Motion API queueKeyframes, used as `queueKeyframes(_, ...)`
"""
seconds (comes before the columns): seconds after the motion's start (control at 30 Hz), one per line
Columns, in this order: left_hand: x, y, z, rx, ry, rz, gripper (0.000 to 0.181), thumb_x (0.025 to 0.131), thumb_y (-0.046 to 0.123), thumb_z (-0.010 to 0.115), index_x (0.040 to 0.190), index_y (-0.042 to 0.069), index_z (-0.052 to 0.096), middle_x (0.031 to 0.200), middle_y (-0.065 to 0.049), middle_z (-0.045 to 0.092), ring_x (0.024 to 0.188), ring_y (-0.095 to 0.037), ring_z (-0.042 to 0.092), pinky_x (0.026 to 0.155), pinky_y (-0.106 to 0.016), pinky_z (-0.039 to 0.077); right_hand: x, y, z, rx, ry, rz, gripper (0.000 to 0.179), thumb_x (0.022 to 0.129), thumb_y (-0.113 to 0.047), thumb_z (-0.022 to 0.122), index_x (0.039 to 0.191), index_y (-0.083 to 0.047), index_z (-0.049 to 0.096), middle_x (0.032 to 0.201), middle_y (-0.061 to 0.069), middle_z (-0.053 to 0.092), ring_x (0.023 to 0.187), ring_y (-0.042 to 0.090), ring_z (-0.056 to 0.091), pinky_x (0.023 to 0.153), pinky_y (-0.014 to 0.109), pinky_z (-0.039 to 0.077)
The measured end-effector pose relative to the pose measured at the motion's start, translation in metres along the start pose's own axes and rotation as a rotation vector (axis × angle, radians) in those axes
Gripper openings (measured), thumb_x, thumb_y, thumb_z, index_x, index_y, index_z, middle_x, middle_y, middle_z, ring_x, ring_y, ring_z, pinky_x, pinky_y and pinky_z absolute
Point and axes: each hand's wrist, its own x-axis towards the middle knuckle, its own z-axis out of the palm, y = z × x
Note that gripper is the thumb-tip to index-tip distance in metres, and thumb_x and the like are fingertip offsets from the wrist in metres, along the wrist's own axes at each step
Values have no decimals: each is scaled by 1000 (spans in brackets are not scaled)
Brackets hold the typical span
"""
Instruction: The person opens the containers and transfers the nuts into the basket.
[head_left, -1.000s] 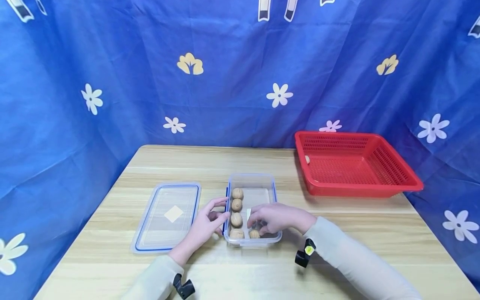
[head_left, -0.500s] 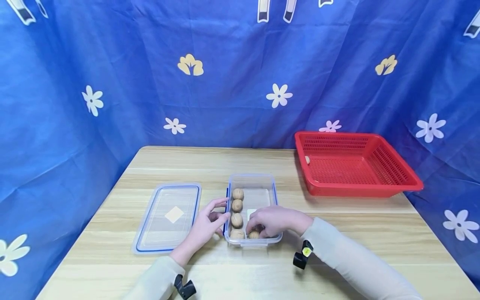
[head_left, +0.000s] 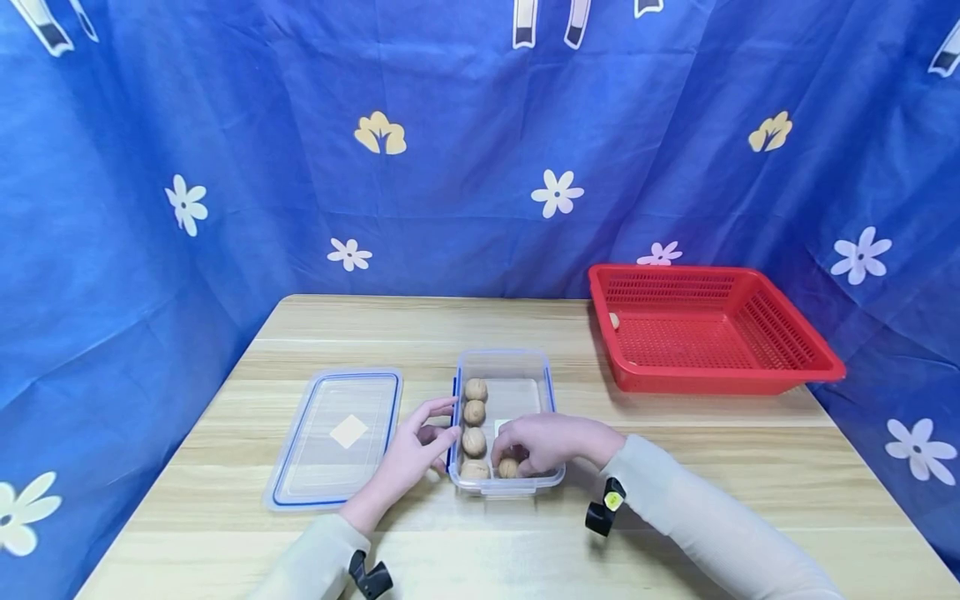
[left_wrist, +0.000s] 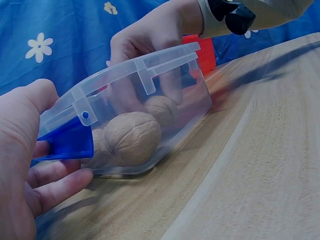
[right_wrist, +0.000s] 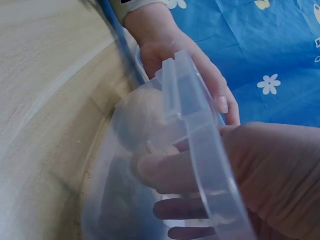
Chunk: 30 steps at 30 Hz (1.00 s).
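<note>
A clear plastic food box (head_left: 504, 363) with blue edging stands without its lid mid-table. Along its left side runs a row of several walnuts (head_left: 474, 442). My right hand (head_left: 551, 439) reaches down into the front right of the box and pinches another walnut (head_left: 507, 468) low by the front wall. In the left wrist view, that walnut (left_wrist: 161, 110) shows through the plastic behind a nearer one. My left hand (head_left: 408, 454) touches the box's left side with spread, relaxed fingers, next to the blue latch (left_wrist: 70, 142); its thumb lies at the rim.
The clear lid (head_left: 330, 475) with blue seal lies flat to the left, bearing a pale square label (head_left: 348, 431). A red perforated basket (head_left: 720, 382) stands at the back right, with a walnut (head_left: 614, 320) by its left wall. A blue curtain (head_left: 465, 167) encloses the table.
My right hand has shifted slightly left and curled closer round the walnut in the front right of the box. My left hand has stayed at the box's side.
</note>
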Motion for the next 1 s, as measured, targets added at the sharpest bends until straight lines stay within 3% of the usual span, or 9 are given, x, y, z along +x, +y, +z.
queueKeyframes(0.4,3,0,-2,1,-5,18,46,90,9,61,133,7,47,128,-19,49,73,-21,61,54,-49,55,-3,7,-9,155,74,-29,29,77,-3,72,104,-10,66,90,-6,56,80,13,57,69,15,46)
queueKeyframes(0.57,2,-1,-2,1,-6,23,46,90,9,61,133,6,46,127,-20,49,73,-22,61,54,-46,56,-5,9,-10,168,113,-37,30,78,-3,71,107,-8,66,95,-5,57,81,14,58,70,16,48)
queueKeyframes(0.83,0,-3,-3,-10,-4,24,47,90,9,61,133,4,45,127,-21,49,73,-22,61,53,-43,56,-11,9,-15,213,188,-47,30,78,-2,70,108,-5,64,96,-3,57,81,14,58,75,29,53)
queueKeyframes(1.0,1,-3,-2,-15,-4,35,46,90,8,61,133,4,46,127,-21,48,82,-30,62,55,-45,57,-17,8,-20,231,237,-68,30,79,-2,69,108,-3,64,97,-2,57,83,9,56,77,27,53)
